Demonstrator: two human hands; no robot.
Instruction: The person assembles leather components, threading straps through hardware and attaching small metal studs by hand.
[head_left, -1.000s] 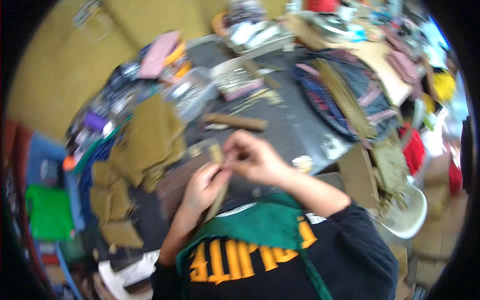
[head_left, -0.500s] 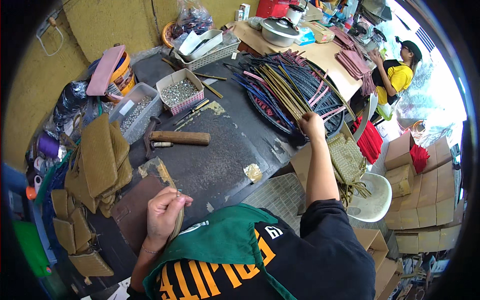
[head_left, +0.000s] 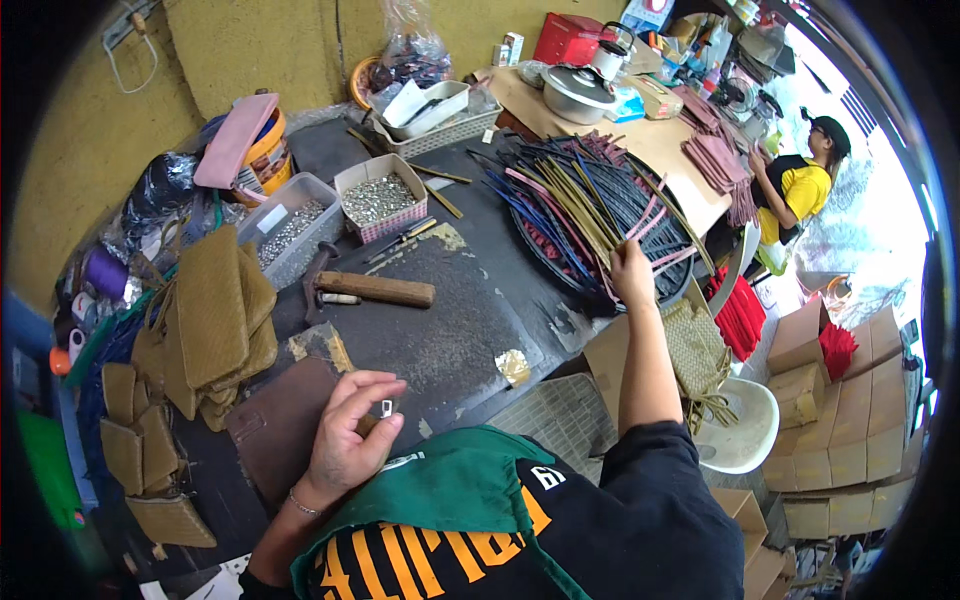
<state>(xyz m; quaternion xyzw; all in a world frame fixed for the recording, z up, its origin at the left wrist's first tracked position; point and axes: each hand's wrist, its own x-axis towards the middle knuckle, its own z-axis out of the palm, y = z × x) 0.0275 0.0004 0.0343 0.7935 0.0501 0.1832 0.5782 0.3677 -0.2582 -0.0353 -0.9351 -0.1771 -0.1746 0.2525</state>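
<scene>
My left hand (head_left: pixel 350 435) is raised near the table's front edge, thumb and fingers pinching a small silver rectangular buckle (head_left: pixel 387 408). My right arm reaches forward, and my right hand (head_left: pixel 634 274) is closed at the near ends of olive straps (head_left: pixel 592 212). Those straps lie on a round dark tray (head_left: pixel 522 228) heaped with black, blue and pink straps. Exactly how many straps the right fingers hold is hidden. Left of the middle, a wooden-handled hammer (head_left: pixel 375 289) lies on the dark worktable (head_left: pixel 450 310). Beside my left hand is a brown leather piece (head_left: pixel 275 425).
Stacked olive woven pouches (head_left: pixel 212 310) are at the left. Behind the hammer stand a clear tub (head_left: pixel 290 225) and a pink basket (head_left: pixel 380 195) of metal bits. A white stool (head_left: pixel 745 425) and cardboard boxes (head_left: pixel 840 410) are at the right. A person in yellow (head_left: pixel 803 190) stands beyond.
An olive strap seen in my left hand half a second ago no longer shows there; the silver buckle is now visible between its fingers. My right hand stays at the strap heap. The view shifted slightly.
</scene>
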